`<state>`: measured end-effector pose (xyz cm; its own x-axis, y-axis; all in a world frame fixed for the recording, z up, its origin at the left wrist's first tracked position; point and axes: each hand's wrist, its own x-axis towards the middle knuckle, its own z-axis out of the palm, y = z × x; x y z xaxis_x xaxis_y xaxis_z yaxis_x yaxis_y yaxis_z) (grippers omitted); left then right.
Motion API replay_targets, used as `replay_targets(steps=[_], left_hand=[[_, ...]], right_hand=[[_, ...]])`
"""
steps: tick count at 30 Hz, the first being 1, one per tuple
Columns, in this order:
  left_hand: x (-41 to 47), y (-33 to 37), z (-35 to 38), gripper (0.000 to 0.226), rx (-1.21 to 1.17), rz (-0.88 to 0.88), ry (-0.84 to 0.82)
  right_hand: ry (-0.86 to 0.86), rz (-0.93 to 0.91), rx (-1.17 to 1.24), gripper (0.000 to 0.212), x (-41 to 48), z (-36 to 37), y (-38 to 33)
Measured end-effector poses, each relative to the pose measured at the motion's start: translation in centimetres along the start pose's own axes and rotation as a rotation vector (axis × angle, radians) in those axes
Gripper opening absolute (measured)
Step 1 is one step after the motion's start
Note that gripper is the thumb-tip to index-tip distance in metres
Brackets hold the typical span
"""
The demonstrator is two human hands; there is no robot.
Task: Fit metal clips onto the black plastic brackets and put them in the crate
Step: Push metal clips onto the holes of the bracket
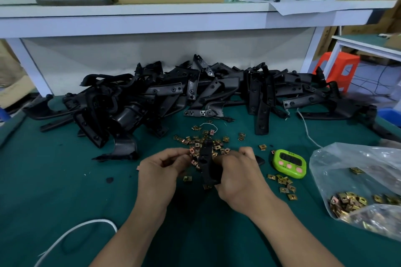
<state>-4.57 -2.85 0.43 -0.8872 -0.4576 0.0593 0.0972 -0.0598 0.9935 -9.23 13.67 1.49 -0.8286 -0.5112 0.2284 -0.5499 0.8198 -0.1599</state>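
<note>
My right hand (240, 175) grips a black plastic bracket (207, 162) upright over the green mat. My left hand (161, 169) pinches a small brass-coloured metal clip (192, 151) against the bracket's left edge. Several loose clips (208, 140) lie scattered on the mat just beyond the hands, and more clips (284, 184) lie to the right. A big heap of black brackets (173, 93) fills the far side of the table. No crate is in view.
A clear plastic bag (358, 182) holding many clips lies at the right. A green timer (289, 163) sits beside my right hand. A white cord (71, 232) loops at the near left. A shelf (152, 17) with a cardboard box runs above the heap.
</note>
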Motion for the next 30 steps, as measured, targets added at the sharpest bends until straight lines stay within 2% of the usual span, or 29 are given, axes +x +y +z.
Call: replay_targets(steps=[4, 10, 19, 22, 25, 30], left_hand=[[0.1, 0.2, -0.2, 0.032, -0.052, -0.095, -0.074], [0.4, 0.6, -0.7, 0.037, -0.261, -0.254, -0.177], [0.3, 0.7, -1.1, 0.033, -0.184, -0.255, -0.179], [0.3, 0.6, -1.0, 0.03, -0.215, -0.251, -0.165], [0.4, 0.6, -1.0, 0.014, -0.282, -0.263, -0.116], [0.4, 0.5, -1.0, 0.016, -0.319, -0.24, -0.122]], right_hand=[[0.003, -0.011, -0.064, 0.018, 0.3, -0.4, 0.2], [-0.051, -0.069, -0.052, 0.025, 0.4, -0.5, 0.1], [-0.051, -0.082, -0.015, 0.025, 0.3, -0.1, 0.2], [-0.046, -0.087, 0.002, 0.033, 0.2, 0.0, 0.2], [-0.062, -0.094, -0.003, 0.038, 0.3, 0.0, 0.0], [-0.073, -0.087, -0.01, 0.023, 0.3, 0.0, -0.2]])
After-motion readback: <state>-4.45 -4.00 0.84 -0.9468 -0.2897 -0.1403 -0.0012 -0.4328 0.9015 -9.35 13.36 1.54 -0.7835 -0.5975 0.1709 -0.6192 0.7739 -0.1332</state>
